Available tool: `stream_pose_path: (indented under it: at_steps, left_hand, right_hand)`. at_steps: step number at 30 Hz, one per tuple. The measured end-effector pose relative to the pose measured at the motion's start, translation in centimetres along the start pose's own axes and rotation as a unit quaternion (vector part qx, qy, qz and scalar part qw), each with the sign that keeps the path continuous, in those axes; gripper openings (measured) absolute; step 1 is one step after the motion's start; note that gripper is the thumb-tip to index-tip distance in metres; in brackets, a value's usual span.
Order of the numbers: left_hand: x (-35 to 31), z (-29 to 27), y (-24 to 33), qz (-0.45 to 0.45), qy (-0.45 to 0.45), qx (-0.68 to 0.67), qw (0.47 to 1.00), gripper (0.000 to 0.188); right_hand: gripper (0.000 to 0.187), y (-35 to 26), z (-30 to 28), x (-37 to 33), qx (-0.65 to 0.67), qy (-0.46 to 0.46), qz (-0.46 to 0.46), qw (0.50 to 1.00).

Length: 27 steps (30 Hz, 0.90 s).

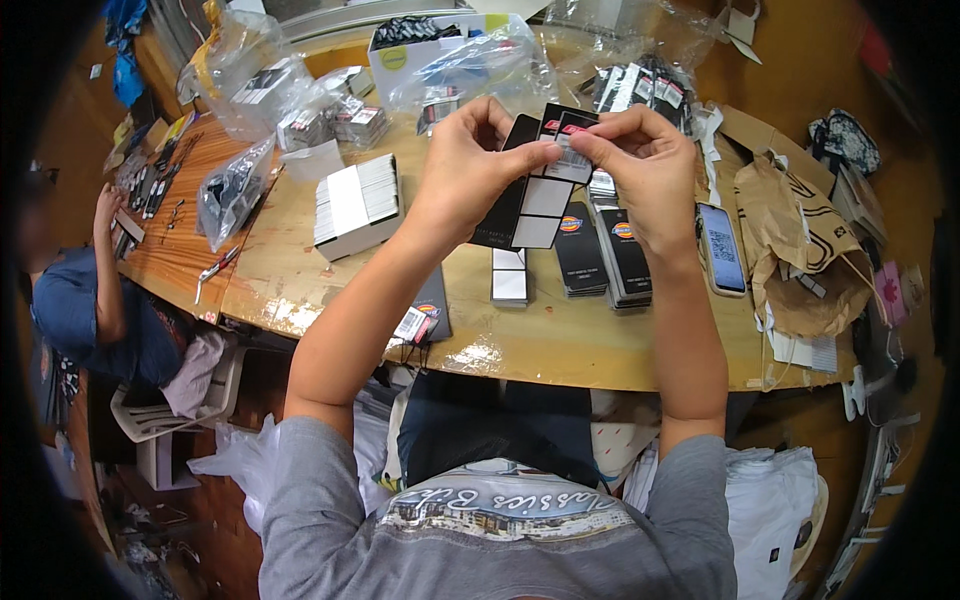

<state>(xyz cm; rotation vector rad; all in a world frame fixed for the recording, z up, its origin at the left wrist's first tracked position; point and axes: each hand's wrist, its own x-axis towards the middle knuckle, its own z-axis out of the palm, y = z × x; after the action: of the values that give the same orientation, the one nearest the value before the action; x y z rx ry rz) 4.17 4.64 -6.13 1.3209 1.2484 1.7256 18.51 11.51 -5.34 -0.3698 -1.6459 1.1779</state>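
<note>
My left hand (468,165) is closed on a few black hang tags (496,212), raised above the middle of the table. A white-panelled strip (540,212) lies over them. My right hand (645,165) pinches a small label card (570,165) with a red mark and bars, overlapping the tags. Both thumbs press on the front, close together; the fingertips behind are partly hidden. Below the hands stand a stack of white labels (509,288) and stacks of black hang tags (580,262). More tags (425,318) lie by the near edge, left of the middle.
A box packed with white cards (357,208) stands to the left. Clear plastic bags and a white carton (420,62) line the back. A phone (721,250) and a brown paper bag (800,230) lie right. Far left, another person (95,310) sits by an orange-brown table (190,220).
</note>
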Motion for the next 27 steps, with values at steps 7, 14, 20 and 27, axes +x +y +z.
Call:
stream_pose_path:
  at_steps: [7,14,20,27]
  left_hand:
    - [0.2,-2.3,0.9,-0.036,0.036,-0.163,0.985,0.015]
    - [-0.4,-1.1,-0.3,-0.124,-0.062,-0.205,0.969,0.028]
    - [-0.5,-0.3,-1.5,-0.118,0.014,-0.157,0.980,0.021]
    - [-0.7,0.2,-2.4,-0.079,0.066,-0.125,0.987,0.016]
  right_hand:
    - [0.011,0.3,-1.5,0.3,-0.018,0.023,0.025,0.999]
    - [0.011,0.7,-0.1,-0.2,0.028,-0.008,0.029,0.999]
    - [0.011,0.5,-0.7,-0.4,-0.045,0.003,0.045,0.998]
    - [0.011,-0.4,-1.1,-1.3,0.001,0.021,0.062,0.998]
